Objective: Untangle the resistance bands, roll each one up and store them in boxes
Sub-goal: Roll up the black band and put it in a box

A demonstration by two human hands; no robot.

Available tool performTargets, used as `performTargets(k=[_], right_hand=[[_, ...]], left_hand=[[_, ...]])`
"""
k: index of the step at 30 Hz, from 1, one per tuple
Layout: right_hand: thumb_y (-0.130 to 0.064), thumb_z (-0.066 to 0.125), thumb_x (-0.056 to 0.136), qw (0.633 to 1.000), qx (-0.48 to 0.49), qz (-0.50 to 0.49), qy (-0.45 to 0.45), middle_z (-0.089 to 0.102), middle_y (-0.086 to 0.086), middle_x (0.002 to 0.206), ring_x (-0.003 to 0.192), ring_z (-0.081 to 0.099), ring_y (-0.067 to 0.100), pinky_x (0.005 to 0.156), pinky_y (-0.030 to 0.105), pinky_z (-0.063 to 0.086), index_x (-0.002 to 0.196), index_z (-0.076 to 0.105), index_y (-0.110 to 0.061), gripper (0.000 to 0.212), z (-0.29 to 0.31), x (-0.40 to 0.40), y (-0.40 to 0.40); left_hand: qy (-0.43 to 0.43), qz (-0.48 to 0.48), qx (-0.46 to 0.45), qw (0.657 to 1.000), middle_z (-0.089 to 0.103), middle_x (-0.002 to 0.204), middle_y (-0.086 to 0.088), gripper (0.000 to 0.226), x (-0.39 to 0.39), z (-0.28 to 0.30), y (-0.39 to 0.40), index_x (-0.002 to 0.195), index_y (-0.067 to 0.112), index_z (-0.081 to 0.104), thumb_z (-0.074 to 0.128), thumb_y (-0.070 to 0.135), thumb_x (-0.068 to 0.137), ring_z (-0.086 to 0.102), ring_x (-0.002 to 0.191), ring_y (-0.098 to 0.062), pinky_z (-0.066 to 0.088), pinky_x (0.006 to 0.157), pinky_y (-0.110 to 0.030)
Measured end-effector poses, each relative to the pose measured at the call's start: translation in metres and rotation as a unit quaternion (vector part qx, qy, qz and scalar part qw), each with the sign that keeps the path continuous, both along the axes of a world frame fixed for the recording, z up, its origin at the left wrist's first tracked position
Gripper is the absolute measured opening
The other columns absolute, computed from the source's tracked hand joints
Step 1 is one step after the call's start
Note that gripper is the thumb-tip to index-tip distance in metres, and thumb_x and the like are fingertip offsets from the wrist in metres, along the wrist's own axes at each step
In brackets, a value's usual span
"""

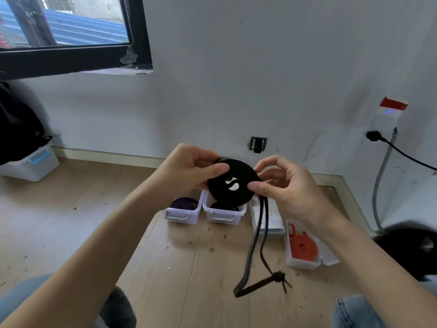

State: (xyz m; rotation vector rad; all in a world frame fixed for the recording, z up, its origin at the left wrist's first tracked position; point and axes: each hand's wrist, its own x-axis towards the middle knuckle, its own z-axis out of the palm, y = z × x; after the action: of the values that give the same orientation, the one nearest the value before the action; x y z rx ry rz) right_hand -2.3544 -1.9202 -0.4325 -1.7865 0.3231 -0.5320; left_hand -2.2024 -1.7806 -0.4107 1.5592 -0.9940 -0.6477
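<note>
I hold a black resistance band [233, 183] rolled into a flat coil at chest height above the floor. My left hand [189, 169] grips the coil's left edge, thumb across its face. My right hand [281, 183] pinches its right edge. The band's loose tail [257, 242] hangs down from the coil and ends in a knot near the floor. Below the coil stand two open white boxes: one [181, 213] holds a purple band, the other [224, 213] a black roll. To the right, an open box [301, 249] holds a rolled red band.
A flat white box lid [272, 223] lies between the boxes. A larger lidded bin [33, 164] sits at the left wall under a dark bag. A power cable [402, 152] runs from a wall socket at the right. My knees show at the bottom edge.
</note>
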Motion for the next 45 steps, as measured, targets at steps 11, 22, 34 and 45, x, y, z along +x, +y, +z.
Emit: performTargets(k=[11,22,34,45], right_hand=[[-0.001,0.068,0.08,0.99,-0.14,-0.006,-0.007,0.072,-0.006,0.092,0.089,0.067,0.007,0.083,0.02,0.053,0.094,0.07,-0.025,0.028,-0.003,0.003,0.008],[-0.021,0.072,0.068,0.998,0.052,-0.003,-0.046,0.073,0.005,0.085,0.079,0.072,0.023,0.069,0.022,0.055,0.093,0.057,-0.016,0.03,0.005,-0.007,-0.012],[-0.007,0.073,0.077,0.994,-0.102,-0.028,-0.02,0.072,-0.006,0.085,0.086,0.068,0.007,0.079,0.02,0.053,0.092,0.068,-0.025,0.024,-0.005,-0.003,-0.002],[-0.023,0.073,0.066,0.997,0.052,-0.011,-0.051,0.074,0.008,0.083,0.08,0.072,0.023,0.072,0.024,0.056,0.089,0.063,-0.01,0.029,0.0,-0.006,-0.004]], left_hand=[[-0.044,-0.109,0.147,0.982,0.074,0.09,-0.007,0.015,-0.008,-0.011,0.0,0.099,0.01,0.068,0.065,0.008,0.084,0.071,0.083,-0.015,0.057,0.079,-0.029],[0.129,0.037,-0.09,0.987,0.074,0.084,-0.008,0.014,-0.018,-0.011,-0.015,0.097,0.006,0.068,0.062,0.009,0.084,0.072,0.079,-0.018,0.056,0.066,-0.021],[-0.032,-0.038,0.077,0.996,0.074,0.079,0.002,0.011,-0.018,-0.02,-0.011,0.092,0.012,0.071,0.07,0.01,0.081,0.071,0.071,-0.007,0.055,0.063,-0.016],[0.142,0.039,-0.068,0.987,0.075,0.085,-0.008,0.031,0.005,-0.005,0.001,0.09,0.01,0.071,0.071,0.024,0.063,0.072,0.08,-0.016,0.054,0.064,-0.019]])
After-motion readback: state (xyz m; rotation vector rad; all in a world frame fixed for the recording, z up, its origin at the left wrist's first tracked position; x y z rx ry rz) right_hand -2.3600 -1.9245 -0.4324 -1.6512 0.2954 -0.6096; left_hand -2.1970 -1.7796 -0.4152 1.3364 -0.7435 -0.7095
